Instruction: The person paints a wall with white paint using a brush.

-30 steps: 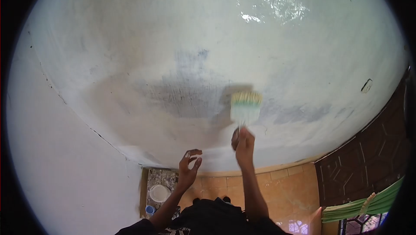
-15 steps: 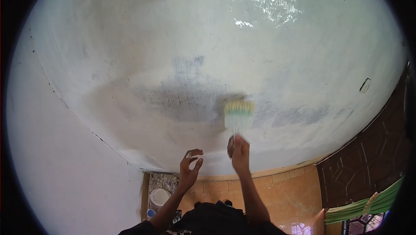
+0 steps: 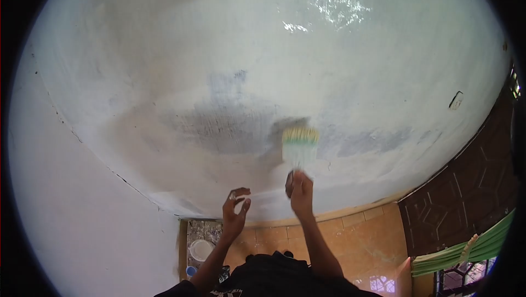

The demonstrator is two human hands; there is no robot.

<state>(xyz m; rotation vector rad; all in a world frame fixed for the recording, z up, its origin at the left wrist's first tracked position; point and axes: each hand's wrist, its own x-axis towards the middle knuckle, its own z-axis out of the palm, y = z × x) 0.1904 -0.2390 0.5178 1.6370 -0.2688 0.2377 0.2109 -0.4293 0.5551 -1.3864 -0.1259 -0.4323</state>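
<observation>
Starting nearest, the person's black clothing (image 3: pixel 274 275) fills the bottom edge above an orange tiled floor (image 3: pixel 356 242), where a white round tub (image 3: pixel 201 249) sits on a speckled patch by the corner. The left hand (image 3: pixel 234 216) hangs free near the wall (image 3: pixel 164 50), fingers loosely curled and holding nothing. The right hand (image 3: pixel 300 192) is closed round the handle of a wide brush (image 3: pixel 299 144), whose bristles press on the wall at the edge of a grey patch (image 3: pixel 230 124) that looks thinly covered. Good coverage here likely calls for even pressure and overlapping strokes across the grey, feathered into the pale coat around it. Farther up, wet paint (image 3: pixel 320 1) glistens.
</observation>
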